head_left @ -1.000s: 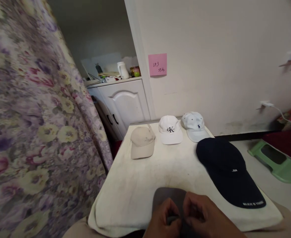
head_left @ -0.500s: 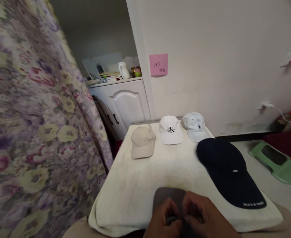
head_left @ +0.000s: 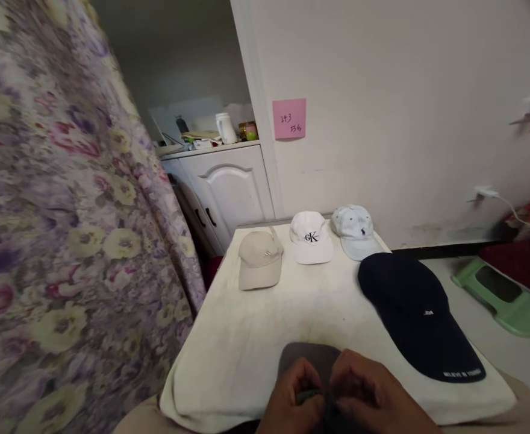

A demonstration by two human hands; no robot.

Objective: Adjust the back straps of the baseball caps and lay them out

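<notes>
A dark grey cap [head_left: 309, 357] lies at the near edge of the cloth-covered table [head_left: 229, 361], its brim pointing away from me. My left hand [head_left: 294, 398] pinches a dark part of this cap. Close beside it, my right hand [head_left: 368, 392] has its fingers curled onto the same cap. The rest of the cap is hidden by the hands and the frame's lower edge. To the right sits a large navy cap [head_left: 409, 301] with white lettering on its brim. Farther back stand a beige cap [head_left: 259, 259], a white cap [head_left: 311, 238] and a pale blue cap [head_left: 355, 232].
A floral curtain [head_left: 66, 241] hangs along the left. Behind the table are a white cabinet [head_left: 233, 187] and a wall with a pink note [head_left: 289, 119]. On the floor at right stands a green plastic stool [head_left: 509, 301]. A white cable [head_left: 515, 211] runs from a wall socket.
My left hand has shifted slightly left, with its fingers still pinching the grey cap. My right hand has turned a little on it. The other caps stay put.
</notes>
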